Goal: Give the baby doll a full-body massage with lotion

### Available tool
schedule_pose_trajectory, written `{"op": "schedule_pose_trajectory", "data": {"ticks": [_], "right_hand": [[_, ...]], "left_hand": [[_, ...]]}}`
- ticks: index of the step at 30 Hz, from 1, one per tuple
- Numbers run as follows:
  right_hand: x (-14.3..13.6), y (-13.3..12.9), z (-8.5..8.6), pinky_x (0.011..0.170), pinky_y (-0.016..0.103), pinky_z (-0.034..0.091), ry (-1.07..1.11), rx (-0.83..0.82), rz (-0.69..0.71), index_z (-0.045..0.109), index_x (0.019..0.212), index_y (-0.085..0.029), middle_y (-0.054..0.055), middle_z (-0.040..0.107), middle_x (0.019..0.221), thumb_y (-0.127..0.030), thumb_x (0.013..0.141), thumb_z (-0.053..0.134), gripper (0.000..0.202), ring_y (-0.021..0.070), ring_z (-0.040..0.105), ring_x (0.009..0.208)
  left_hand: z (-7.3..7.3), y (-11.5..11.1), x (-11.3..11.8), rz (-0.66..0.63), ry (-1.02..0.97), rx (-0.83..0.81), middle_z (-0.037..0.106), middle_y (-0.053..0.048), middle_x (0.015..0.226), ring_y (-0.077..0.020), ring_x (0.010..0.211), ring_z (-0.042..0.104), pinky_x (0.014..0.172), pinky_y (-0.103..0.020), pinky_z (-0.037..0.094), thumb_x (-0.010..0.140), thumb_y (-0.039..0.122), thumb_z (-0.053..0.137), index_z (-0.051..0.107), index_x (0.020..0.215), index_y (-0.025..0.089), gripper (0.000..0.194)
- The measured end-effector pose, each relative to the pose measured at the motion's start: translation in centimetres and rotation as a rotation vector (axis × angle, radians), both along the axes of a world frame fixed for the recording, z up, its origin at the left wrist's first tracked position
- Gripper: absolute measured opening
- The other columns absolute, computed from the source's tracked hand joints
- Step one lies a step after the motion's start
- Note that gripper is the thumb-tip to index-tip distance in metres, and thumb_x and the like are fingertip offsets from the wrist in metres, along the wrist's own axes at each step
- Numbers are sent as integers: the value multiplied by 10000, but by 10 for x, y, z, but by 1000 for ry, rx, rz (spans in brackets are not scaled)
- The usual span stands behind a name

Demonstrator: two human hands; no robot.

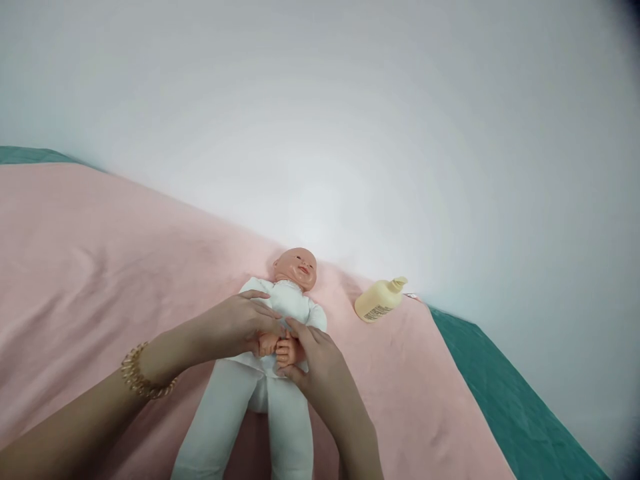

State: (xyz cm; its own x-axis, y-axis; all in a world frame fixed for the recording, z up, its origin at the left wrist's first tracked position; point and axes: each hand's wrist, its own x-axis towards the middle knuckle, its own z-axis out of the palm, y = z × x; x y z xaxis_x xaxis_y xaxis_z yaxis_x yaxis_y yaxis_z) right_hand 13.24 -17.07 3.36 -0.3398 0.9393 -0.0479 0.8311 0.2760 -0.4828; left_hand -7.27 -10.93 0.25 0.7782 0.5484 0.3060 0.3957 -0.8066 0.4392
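A baby doll [290, 303] with a bare plastic head and white cloth body lies on its back, head away from me. Its two small plastic hands [284, 350] are close together over its belly. From the left, my left hand [245, 323] is closed round one of the doll's arms, and a coil bracelet [137, 373] circles that wrist. My right hand [317, 357] grips the doll's other arm near its hand, thumb below and fingers above. The fingertips of both my hands nearly meet over the belly, where a small pale bit shows that I cannot make out.
A yellow pump bottle [380, 300] stands tilted in view, right of the doll. Pink cloth [415, 393] lies under both, with a green cover [505, 373] showing at its right edge. Behind rises a white wall [320, 133].
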Motion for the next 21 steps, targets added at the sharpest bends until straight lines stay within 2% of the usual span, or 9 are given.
{"op": "schedule_pose_trajectory", "data": {"ticks": [3,5,8,11,14,18,21], "right_hand": [[2,-1,0,972,384,465,2,10,6,514,1374,-172,82,650,1234,-112,746,765,679,260,573,1131],[3,-2,2,989,386,459,12,9,-7,518,1372,-184,77,644,1252,-115,757,755,663,256,570,1149],[8,-4,6,998,379,461,49,5,-37,519,1369,-229,51,648,1248,-135,759,756,662,242,575,1155],[17,-5,11,999,382,464,86,6,-87,518,1367,-264,34,658,1232,-162,755,758,665,236,584,1154],[31,-6,16,1012,402,457,136,32,-162,513,1366,-294,30,643,1267,-246,795,718,609,238,575,1192],[55,-9,21,977,389,473,146,82,-302,542,1321,-320,16,641,1259,-346,842,628,488,233,587,1178],[76,-11,25,901,365,498,87,91,-429,597,1222,-309,16,678,1152,-359,843,583,382,230,632,1066]], "left_hand": [[-1,1,-1,28,33,20,755,24,1024,-179,952,695,1124,-430,325,759,37,613,648,1105,243,404],[-1,0,-2,36,24,40,759,36,992,-172,916,700,1112,-403,341,754,36,610,658,1050,246,366],[1,-1,-3,24,-11,68,761,36,1012,-174,996,691,1100,-356,349,759,30,596,670,944,244,293],[3,-1,-5,7,-30,78,759,39,1050,-167,1076,671,1119,-335,312,762,13,592,676,977,246,328],[8,0,-11,38,-28,140,742,36,1120,-164,1086,664,1109,-330,313,797,79,613,681,1023,264,299],[23,-4,-32,225,-8,331,725,20,1159,-181,1084,652,1108,-377,285,895,234,584,673,1073,276,204],[36,-11,-53,465,66,452,732,-17,1102,-214,986,660,1045,-416,321,938,308,516,677,989,240,183]]}}
